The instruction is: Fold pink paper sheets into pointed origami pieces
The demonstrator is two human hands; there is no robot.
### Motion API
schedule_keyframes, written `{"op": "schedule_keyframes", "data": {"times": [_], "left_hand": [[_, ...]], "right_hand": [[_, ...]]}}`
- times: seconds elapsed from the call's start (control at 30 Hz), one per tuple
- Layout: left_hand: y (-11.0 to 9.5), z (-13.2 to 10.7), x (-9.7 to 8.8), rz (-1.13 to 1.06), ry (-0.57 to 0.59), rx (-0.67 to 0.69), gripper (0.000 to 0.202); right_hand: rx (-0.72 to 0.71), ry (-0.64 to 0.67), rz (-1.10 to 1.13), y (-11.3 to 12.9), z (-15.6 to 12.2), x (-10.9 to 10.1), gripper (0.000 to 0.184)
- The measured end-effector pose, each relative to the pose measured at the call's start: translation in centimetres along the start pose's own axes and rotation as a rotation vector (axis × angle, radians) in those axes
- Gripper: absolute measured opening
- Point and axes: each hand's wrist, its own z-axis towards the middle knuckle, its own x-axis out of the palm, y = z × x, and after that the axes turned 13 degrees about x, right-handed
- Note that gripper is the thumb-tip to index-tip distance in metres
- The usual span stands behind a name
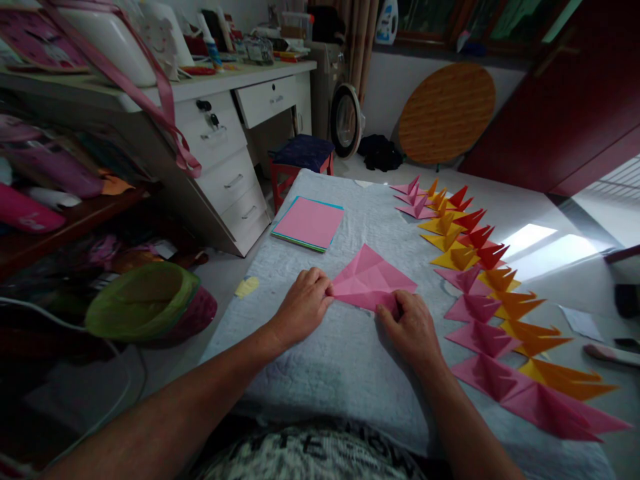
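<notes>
A creased pink sheet of origami paper (367, 277) lies partly folded on the cloth-covered table (320, 373), one corner pointing away from me. My left hand (309, 303) pinches its left corner between thumb and fingers. At the lower right edge, my right hand (407, 323) grips the paper, thumb on the near side and fingers curled behind. Beyond my left hand sits a stack of square paper (310, 223), pink on top with blue and green edges below. Folded paper cranes (483, 340) in pink, yellow, orange and red stand in rows to the right.
A yellow scrap (247, 287) lies at the table's left edge. Left of the table are a lined bin (145, 303) and a white desk (220, 140) with drawers. A stool (303, 153) stands beyond the table, near an open washing machine (345, 120).
</notes>
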Motion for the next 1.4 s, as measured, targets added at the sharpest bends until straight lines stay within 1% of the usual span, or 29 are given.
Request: {"op": "schedule_keyframes", "data": {"times": [0.23, 0.5, 0.83, 1.03, 1.27, 1.4], "left_hand": [[0.2, 0.7, -0.1, -0.015, 0.006, -0.039, 0.003], [0.8, 0.9, 0.3, 0.041, 0.022, -0.078, 0.009], [0.3, 1.2, -0.2, 0.087, 0.076, -0.131, 0.009], [0.4, 1.2, 0.0, 0.105, 0.051, -0.142, 0.012], [0.4, 1.2, 0.1, 0.118, 0.06, -0.158, 0.012], [0.8, 1.1, 0.5, 0.134, 0.043, -0.138, 0.011]], "right_hand": [[0.02, -0.009, -0.019, -0.1, 0.2, 0.2, 0.023], [0.043, -0.009, -0.068, 0.0, 0.3, 0.4, 0.021], [0.077, 0.003, -0.082, 0.4, 0.3, 0.4, 0.021], [0.078, -0.006, -0.098, 0.4, 0.3, 0.5, 0.019], [0.092, -0.028, -0.128, 0.2, 0.2, 1.0, 0.015], [0.11, -0.049, -0.159, 0.2, 0.2, 1.1, 0.013]]}}
